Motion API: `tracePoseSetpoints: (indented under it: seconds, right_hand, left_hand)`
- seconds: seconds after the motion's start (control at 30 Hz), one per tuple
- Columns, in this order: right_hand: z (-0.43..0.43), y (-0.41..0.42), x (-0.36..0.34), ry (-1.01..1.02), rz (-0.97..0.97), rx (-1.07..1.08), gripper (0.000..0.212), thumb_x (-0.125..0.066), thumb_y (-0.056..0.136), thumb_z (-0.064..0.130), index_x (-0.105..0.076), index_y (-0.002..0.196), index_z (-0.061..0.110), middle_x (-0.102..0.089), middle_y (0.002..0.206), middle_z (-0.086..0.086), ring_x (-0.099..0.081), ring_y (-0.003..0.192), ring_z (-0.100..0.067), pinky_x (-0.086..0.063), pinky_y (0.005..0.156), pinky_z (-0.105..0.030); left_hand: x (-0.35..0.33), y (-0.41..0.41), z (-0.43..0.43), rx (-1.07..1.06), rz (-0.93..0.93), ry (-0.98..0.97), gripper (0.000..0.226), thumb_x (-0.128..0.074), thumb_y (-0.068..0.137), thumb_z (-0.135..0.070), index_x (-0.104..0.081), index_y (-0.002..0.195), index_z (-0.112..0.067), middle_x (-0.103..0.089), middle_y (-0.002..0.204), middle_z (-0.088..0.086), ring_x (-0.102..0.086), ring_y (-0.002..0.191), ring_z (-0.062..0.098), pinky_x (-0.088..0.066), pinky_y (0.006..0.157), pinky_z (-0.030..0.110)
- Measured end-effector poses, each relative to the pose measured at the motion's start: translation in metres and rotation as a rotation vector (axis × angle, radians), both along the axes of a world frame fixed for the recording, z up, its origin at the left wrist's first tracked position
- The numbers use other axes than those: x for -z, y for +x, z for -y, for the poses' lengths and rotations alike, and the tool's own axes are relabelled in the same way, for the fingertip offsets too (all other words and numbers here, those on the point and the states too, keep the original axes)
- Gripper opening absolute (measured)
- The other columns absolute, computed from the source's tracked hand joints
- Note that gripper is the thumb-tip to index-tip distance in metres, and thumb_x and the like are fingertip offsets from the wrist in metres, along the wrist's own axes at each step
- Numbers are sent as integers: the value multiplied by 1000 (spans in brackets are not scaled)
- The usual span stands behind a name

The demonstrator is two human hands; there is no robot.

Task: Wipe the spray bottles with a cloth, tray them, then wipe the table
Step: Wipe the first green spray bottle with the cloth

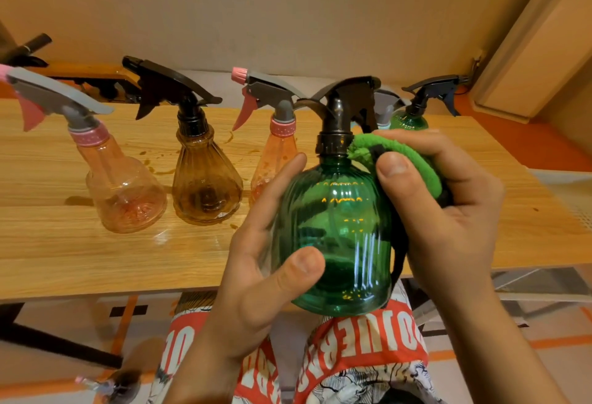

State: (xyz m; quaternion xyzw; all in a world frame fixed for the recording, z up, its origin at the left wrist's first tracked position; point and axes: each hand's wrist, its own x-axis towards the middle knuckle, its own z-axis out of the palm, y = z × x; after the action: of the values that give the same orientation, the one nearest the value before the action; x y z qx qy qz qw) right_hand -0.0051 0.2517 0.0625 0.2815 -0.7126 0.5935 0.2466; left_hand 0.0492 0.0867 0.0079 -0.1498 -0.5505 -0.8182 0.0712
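Bottle (336, 237), green, hangs upright over the near edge of the worktop (96, 259), long axis vertical, with the fingers of my left hand (256, 275) curled round its left flank. My right hand (448, 211) pinches the cloth (407, 160) against its right shoulder, just below the neck, so I judge the wipe runs downward from there. No tray shows; the far side of the bottle is hidden.

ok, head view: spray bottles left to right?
Clear pink bottle → amber bottle → orange-pink bottle → held green bottle in the left hand → far green bottle. Grey sprayer and the right hand's green cloth overlap these; left out.
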Motion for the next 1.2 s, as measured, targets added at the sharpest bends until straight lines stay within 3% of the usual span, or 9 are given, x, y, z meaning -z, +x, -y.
tracePoseSetpoints:
  seconds: [0.1,0.17,0.27,0.4,0.6,0.73,0.93,1.1,1.2]
  right_hand:
    - [-2,1,-2,29,32,-1,16,-62,95,22,-71,106,18,-71,98,-7,-66,89,-20,-49,77,-27]
    - [-7,-1,-7,65,86,-23,16,-63,94,26,-73,105,20,-70,94,-4,-65,81,-15,-48,69,-22]
    - [-15,-3,-15,193,62,-86,17,-65,93,27,-74,105,19,-68,92,0,-64,79,-13,-46,68,-22]
    - [-22,2,-28,405,-69,-204,19,-68,91,22,-73,107,13,-69,96,-2,-66,89,-20,-48,75,-27]
    - [-14,-4,-15,346,-6,-38,19,-66,94,26,-74,109,18,-68,98,5,-65,94,-19,-48,78,-25]
    - [-15,1,-18,396,-81,-117,21,-68,92,21,-73,110,13,-66,96,-2,-64,91,-18,-47,77,-24]
    - [-16,-8,-17,350,-37,-34,15,-69,94,23,-73,108,21,-68,96,4,-65,92,-18,-50,76,-30]
    - [-17,-4,-20,397,-64,-163,20,-70,91,21,-74,109,14,-67,95,-1,-65,89,-18,-47,77,-23]
    - [-19,-8,-24,366,-2,-138,16,-73,91,23,-75,107,19,-69,94,1,-66,89,-20,-50,74,-28]
  left_hand:
    - [1,1,-2,0,-10,14,76,-79,84,-34,-46,152,-37,-55,147,18,-56,135,39,-47,108,59]
    - [3,1,-3,-16,-27,7,71,-69,84,-20,-49,150,-36,-58,145,15,-58,133,37,-52,105,50]
    - [4,2,-3,-32,-36,-4,70,-65,83,-18,-49,150,-34,-63,141,9,-61,130,32,-54,100,40]
    - [4,0,-2,-49,-32,-28,70,-68,82,-20,-50,148,-36,-64,140,5,-62,129,29,-55,99,39]
    - [2,0,-5,-75,-13,-55,71,-68,83,-20,-48,150,-27,-64,141,2,-62,129,24,-55,97,31]
    - [2,-1,-1,-102,1,-58,72,-69,82,-22,-46,151,-26,-63,142,1,-61,131,24,-54,100,36]
    - [0,0,-4,-87,4,-72,71,-68,84,-22,-47,152,-25,-62,143,4,-61,131,26,-55,99,33]
    - [0,-1,0,-121,5,-82,71,-69,83,-24,-47,151,-26,-63,143,1,-61,131,23,-54,99,32]
    - [0,-1,-4,-99,4,-90,71,-69,84,-22,-46,151,-24,-63,143,1,-61,131,22,-54,99,30]
